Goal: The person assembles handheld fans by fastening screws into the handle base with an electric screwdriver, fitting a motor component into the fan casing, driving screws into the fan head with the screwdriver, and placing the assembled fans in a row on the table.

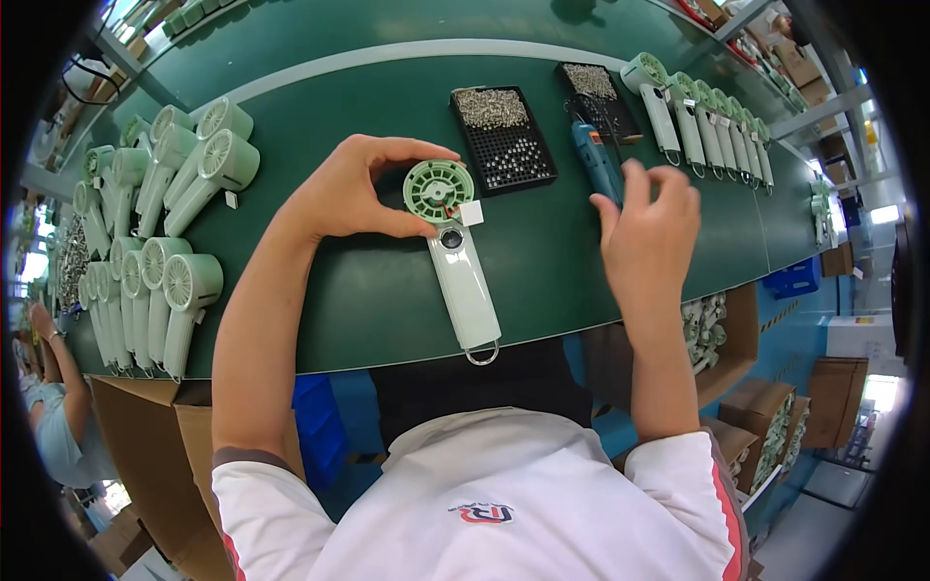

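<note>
A pale green handheld fan (pixel 465 288) lies on the green table in front of me, its round head without a front grille so that the inner ribs and a bit of red wire show. My left hand (pixel 354 189) curves around that head, thumb on the near side and fingers on the far side. A small white tag sticks out beside the head, and a metal loop hangs from the handle's end. My right hand (pixel 651 228) is at the near end of a blue electric screwdriver (pixel 596 160), thumb and fingers apart, not closed around it.
A black screw tray (pixel 504 140) stands beyond the fan, and a second screw tray (pixel 596 87) lies farther right. Rows of green fans (pixel 194 281) line the left side; more fans (pixel 712 126) stand at the far right. Cardboard boxes (pixel 731 339) sit below the table edge.
</note>
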{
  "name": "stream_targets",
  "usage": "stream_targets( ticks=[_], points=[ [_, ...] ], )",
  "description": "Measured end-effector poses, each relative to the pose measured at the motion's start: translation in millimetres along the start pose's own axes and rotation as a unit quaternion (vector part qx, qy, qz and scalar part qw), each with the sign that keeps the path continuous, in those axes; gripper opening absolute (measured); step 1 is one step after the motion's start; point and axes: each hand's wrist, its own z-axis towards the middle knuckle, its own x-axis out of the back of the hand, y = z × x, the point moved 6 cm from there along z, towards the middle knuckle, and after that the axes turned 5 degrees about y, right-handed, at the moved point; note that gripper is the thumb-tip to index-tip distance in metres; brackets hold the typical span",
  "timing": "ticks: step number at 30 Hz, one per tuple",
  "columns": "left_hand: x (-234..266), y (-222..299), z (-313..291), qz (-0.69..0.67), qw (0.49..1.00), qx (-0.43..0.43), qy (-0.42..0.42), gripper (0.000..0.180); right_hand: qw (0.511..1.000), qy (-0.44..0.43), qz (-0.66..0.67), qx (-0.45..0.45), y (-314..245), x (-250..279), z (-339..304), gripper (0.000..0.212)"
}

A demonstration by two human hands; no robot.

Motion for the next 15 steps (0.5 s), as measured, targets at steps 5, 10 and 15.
stream_targets(
  ticks=[5,10,15],
  points=[
    [-4,4,5,0.031,0.999,0.020,-0.028,0.067,0.994,-0.077,0.075,0.029,-9,-30,-28,0.039],
    [-2,13,10,0.071,0.996,0.035,-0.045,0.067,0.994,-0.105,-0.028,-0.029,-1,-33,-11,0.044],
    [-2,20,18,0.117,0.990,0.028,-0.079,0.065,0.973,-0.210,-0.031,-0.089,20,-59,-13,0.049]
  ],
)
